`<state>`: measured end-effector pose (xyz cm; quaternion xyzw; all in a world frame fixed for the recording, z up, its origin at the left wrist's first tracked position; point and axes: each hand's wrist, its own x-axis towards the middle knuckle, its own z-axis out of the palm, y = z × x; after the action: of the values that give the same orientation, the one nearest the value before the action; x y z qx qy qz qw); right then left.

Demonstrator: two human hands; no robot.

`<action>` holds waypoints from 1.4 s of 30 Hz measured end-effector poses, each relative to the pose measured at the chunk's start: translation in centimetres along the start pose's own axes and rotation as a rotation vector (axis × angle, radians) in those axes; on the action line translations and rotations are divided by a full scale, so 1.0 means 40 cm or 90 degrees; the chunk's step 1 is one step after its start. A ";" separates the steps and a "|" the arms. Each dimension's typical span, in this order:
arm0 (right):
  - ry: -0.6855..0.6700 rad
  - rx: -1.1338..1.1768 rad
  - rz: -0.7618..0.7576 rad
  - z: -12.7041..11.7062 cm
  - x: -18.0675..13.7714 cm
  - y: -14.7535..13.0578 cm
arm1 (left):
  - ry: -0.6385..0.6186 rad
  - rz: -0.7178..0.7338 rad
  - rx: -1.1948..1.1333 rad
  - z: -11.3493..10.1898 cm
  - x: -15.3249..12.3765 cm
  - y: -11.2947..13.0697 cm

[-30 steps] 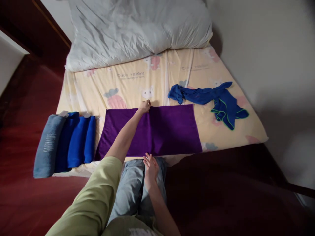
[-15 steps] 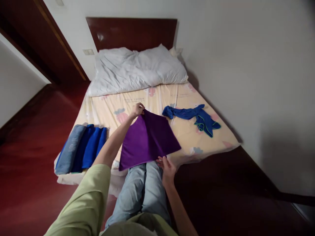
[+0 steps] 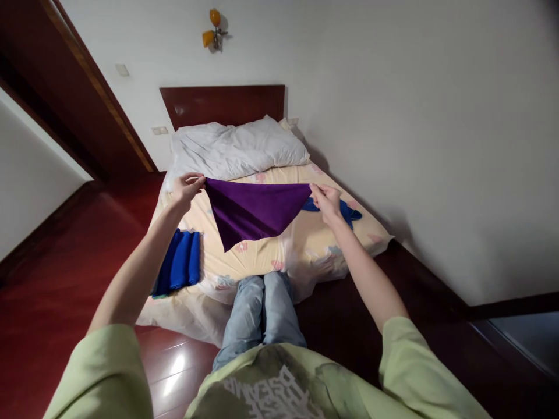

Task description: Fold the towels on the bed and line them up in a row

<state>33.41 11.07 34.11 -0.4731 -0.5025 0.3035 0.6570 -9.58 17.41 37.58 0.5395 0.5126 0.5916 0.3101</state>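
Note:
A purple towel [image 3: 253, 210] hangs in the air above the bed [image 3: 301, 244], folded and stretched between both hands. My left hand [image 3: 187, 189] pinches its left top corner. My right hand [image 3: 326, 201] pinches its right top corner. The towel's loose lower part droops to a point over the yellow printed sheet. A crumpled blue cloth [image 3: 349, 212] lies on the sheet behind my right hand, mostly hidden by it.
Folded blue towels [image 3: 179, 265] lie in a row at the bed's left edge, partly hidden by my left arm. A white pillow [image 3: 236, 148] rests against the dark headboard [image 3: 220, 105]. Red wooden floor surrounds the bed; a white wall runs along the right.
The purple towel went from lying flat on the bed to being lifted and held up between both hands. My right hand rose from the bed's near edge. The view tilted upward.

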 end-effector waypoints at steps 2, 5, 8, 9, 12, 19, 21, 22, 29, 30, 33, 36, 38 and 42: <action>-0.040 0.020 -0.001 0.016 0.005 -0.036 | 0.043 0.022 0.059 -0.050 -0.025 0.025; -0.069 0.034 0.001 0.036 -0.008 -0.077 | 0.089 0.045 0.108 -0.102 -0.059 0.051; -0.085 0.040 0.010 0.050 -0.025 -0.104 | 0.083 0.044 0.102 -0.129 -0.087 0.070; -0.086 0.040 0.013 0.053 -0.031 -0.111 | 0.079 0.039 0.099 -0.134 -0.094 0.074; -0.079 0.025 0.014 0.057 -0.045 -0.129 | 0.077 0.011 0.097 -0.139 -0.106 0.082; -0.046 0.004 0.028 0.031 -0.069 -0.140 | -0.001 -0.123 -0.015 -0.142 -0.104 0.092; -0.034 -0.010 0.049 0.016 -0.074 -0.138 | -0.040 -0.149 -0.034 -0.144 -0.106 0.093; -0.029 -0.017 0.062 0.008 -0.078 -0.137 | -0.060 -0.154 -0.038 -0.144 -0.110 0.093; -0.015 -0.026 0.124 -0.050 -0.119 -0.158 | -0.070 -0.040 0.061 -0.120 -0.159 0.078; -0.018 -0.028 0.130 -0.056 -0.124 -0.162 | -0.069 -0.019 0.078 -0.115 -0.163 0.073; -0.028 -0.040 0.150 -0.069 -0.136 -0.174 | -0.097 0.003 0.085 -0.103 -0.169 0.052; -0.033 -0.039 0.173 -0.082 -0.146 -0.178 | -0.147 -0.032 0.033 -0.098 -0.171 0.032; -0.035 -0.027 0.192 -0.095 -0.154 -0.176 | -0.177 -0.070 0.003 -0.099 -0.176 0.022; -0.026 0.003 0.248 -0.124 -0.161 -0.158 | -0.224 -0.141 -0.018 -0.102 -0.187 0.011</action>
<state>35.61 1.54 37.33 -0.5539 -0.4140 0.4355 0.5764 -11.71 9.28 36.05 0.5705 0.4983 0.4579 0.4654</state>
